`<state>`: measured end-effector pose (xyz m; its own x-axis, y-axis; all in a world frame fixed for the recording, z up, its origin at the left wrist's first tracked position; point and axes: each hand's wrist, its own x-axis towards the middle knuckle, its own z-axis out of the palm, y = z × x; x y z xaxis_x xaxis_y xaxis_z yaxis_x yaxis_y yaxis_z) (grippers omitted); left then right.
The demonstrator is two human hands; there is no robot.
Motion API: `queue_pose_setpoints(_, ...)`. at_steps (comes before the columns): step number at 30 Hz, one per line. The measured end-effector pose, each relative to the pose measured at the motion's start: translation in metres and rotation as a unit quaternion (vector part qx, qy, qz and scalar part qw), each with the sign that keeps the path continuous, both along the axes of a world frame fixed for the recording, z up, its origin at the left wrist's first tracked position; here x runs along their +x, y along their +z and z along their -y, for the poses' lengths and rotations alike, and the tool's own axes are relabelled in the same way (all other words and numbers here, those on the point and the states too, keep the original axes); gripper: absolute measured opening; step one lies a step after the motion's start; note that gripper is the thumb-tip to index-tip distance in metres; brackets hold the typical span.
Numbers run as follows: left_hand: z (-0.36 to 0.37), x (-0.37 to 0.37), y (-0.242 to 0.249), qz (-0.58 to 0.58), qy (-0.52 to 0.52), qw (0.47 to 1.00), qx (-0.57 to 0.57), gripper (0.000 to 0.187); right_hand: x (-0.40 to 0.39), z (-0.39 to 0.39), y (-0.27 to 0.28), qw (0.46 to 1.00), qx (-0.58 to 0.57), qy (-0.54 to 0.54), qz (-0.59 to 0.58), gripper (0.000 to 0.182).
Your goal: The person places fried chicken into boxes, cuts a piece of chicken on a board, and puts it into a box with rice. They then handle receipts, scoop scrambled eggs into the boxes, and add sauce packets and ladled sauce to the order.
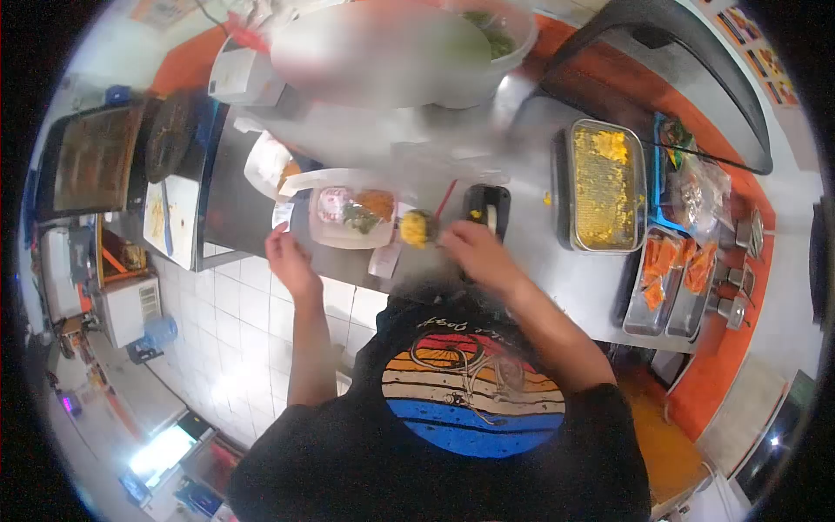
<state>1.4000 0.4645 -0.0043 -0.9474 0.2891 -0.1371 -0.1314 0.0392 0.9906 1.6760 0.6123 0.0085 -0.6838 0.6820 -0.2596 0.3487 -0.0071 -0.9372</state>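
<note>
My right hand (483, 254) is closed around the handle of a spoon, which it mostly hides. Yellow, crumbly food (416, 230) fills the spoon's round bowl, held just right of a takeaway container (335, 233). White, green and orange-brown foods lie side by side in that container, and its lid stands raised behind. At the container's left side is my left hand (293, 263), fingers apart and slightly bent, near a white paper slip (283, 214). Another paper slip (385, 259) hangs at the counter's front edge.
A steel tray (564, 196) of yellow food stands to the right. Beyond it, narrow steel trays (645, 317) hold orange pieces. A black device (487, 198) sits behind my right hand. On the left is a white board (181, 230) with a knife. The back centre is blurred.
</note>
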Motion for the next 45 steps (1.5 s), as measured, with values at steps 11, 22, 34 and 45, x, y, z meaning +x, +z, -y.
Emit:
queue_pose_setpoints(11,0.074,-0.054,-0.028,0.069,0.022,0.997,0.018,0.017,-0.101,0.066,-0.075,0.973,0.206,-0.046,0.094,0.017)
queue_pose_setpoints(22,0.066,-0.101,-0.051,0.066,-0.063,0.996,0.015,0.019,-0.093,0.063,-0.078,0.984,0.146,-0.067,0.08,0.016)
queue_pose_setpoints(34,0.042,-0.12,-0.053,0.044,-0.126,0.991,0.002,0.018,-0.09,0.08,-0.09,0.984,0.131,-0.093,0.083,0.019)
queue_pose_setpoints(45,0.015,-0.093,-0.057,-0.028,-0.16,0.987,-0.012,0.02,-0.083,0.071,-0.087,0.986,-0.053,-0.147,-0.053,0.013)
